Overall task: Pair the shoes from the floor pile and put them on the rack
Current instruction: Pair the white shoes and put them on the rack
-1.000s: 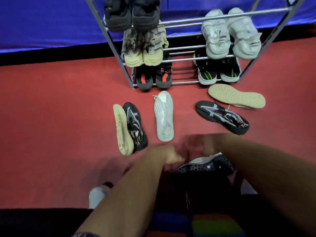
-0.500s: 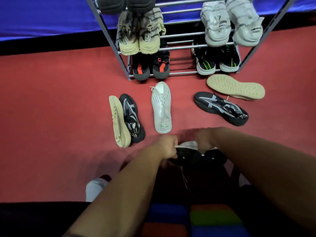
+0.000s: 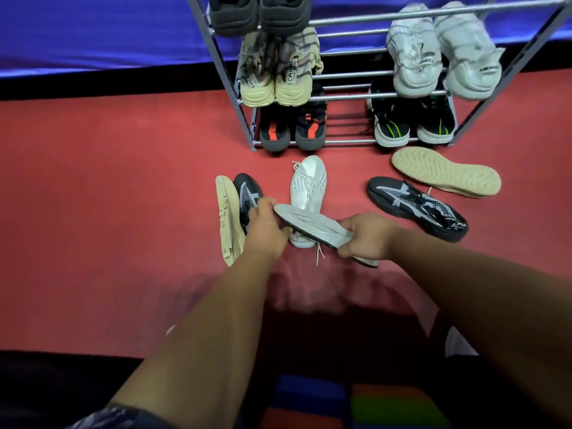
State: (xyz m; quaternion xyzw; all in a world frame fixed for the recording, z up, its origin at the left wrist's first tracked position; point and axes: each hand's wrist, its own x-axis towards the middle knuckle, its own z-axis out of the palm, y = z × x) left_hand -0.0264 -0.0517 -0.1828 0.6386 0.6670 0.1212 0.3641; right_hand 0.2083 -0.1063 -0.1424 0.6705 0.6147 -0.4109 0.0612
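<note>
- Both hands are closed on one white shoe (image 3: 312,226), held above the red floor (image 3: 108,212) with its sole turned up toward the camera.
- Its toe end is gripped by the left hand (image 3: 266,226), its heel end by the right hand (image 3: 366,239).
- Just behind the held shoe, a second white shoe (image 3: 309,184) is seen lying upright on the floor, laces loose.
- Left of it, a beige shoe (image 3: 227,218) on its side is pressed against a black shoe (image 3: 246,193).
- Well to the right, another black shoe (image 3: 418,209) is set upright, and a beige shoe (image 3: 445,176) is laid sole-up beside it, near the rack (image 3: 346,140).
- On the rack, four full pairs are seen: beige (image 3: 278,78) over black-and-red (image 3: 292,131) on the left, white (image 3: 442,51) over black-and-green (image 3: 413,125) on the right.
- A dark pair (image 3: 260,13) on a higher rail is cut off by the top edge.
</note>
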